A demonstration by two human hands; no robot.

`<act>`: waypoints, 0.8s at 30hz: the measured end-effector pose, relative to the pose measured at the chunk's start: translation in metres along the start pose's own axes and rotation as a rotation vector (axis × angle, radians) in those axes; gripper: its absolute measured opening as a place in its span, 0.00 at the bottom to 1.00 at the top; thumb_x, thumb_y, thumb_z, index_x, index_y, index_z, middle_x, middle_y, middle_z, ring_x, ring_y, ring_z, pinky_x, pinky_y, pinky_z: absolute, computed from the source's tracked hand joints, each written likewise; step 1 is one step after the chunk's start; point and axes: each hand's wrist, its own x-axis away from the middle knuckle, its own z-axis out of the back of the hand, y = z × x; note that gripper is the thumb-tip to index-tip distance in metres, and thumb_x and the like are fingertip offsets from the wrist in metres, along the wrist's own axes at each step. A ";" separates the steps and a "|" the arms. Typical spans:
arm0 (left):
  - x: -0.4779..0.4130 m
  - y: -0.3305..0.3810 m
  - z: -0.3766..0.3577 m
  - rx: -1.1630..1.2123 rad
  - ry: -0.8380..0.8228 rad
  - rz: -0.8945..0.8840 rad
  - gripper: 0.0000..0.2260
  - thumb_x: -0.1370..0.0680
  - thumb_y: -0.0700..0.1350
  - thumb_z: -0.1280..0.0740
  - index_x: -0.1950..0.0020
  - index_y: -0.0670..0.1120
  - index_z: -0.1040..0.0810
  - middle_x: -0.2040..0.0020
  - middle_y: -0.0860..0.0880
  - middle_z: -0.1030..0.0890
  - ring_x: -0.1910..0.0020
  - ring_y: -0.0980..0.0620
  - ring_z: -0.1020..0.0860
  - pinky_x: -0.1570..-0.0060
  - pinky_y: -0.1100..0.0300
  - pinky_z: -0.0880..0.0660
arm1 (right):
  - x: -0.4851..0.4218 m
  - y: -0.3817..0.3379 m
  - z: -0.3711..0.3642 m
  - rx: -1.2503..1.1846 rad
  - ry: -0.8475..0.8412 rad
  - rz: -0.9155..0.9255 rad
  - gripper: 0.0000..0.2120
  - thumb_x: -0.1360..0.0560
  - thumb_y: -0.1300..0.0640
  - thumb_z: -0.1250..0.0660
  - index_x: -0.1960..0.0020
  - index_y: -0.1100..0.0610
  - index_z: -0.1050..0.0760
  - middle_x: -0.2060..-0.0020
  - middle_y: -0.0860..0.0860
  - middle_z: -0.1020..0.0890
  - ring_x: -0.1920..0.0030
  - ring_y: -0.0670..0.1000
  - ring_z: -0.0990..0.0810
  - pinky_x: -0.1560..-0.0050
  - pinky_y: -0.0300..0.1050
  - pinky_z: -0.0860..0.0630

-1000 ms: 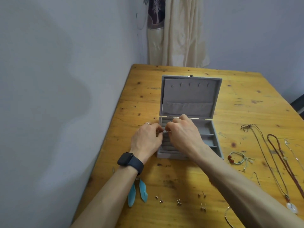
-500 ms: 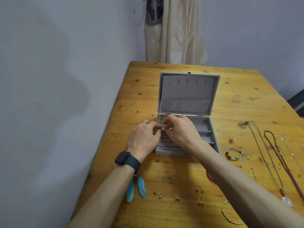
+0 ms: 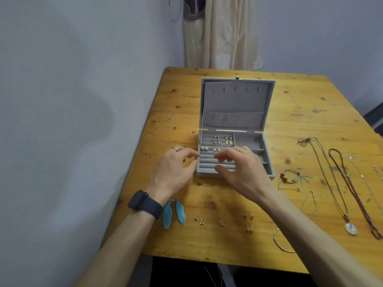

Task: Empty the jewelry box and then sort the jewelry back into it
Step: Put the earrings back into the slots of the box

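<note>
A grey velvet jewelry box (image 3: pixel 267 175) stands open on the wooden table (image 3: pixel 300 112), its lid (image 3: pixel 236 104) upright. Several earrings (image 3: pixel 222 140) and a pearl pair (image 3: pixel 204 148) sit in the padded rows at the box's back left. My left hand (image 3: pixel 174 170) hovers at the box's left front corner with relaxed, loosely curled fingers. My right hand (image 3: pixel 240 166) hangs over the front rows, fingers spread and holding nothing. Blue feather earrings (image 3: pixel 173 214) and several small studs (image 3: pixel 221 222) lie near the front edge.
Right of the box lie a red-bead bracelet (image 3: pixel 290 177), long necklaces (image 3: pixel 339 183), a white pendant (image 3: pixel 351 228) and thin chains (image 3: pixel 279 241). A wall runs along the table's left side, and a curtain (image 3: pixel 221 32) hangs behind.
Both hands were pinched together over the earring rows; they have now separated and drawn back toward me, uncovering the earrings. The camera view has also shifted.
</note>
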 end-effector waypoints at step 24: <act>0.122 -0.005 -0.022 -0.199 0.069 -0.111 0.05 0.24 0.54 0.28 0.53 0.54 0.15 0.50 0.57 0.19 0.47 0.52 0.24 0.47 0.51 0.29 | 0.116 -0.041 -0.067 0.199 0.137 -0.048 0.04 0.27 0.47 0.27 0.57 0.47 0.15 0.57 0.44 0.18 0.51 0.54 0.29 0.55 0.51 0.27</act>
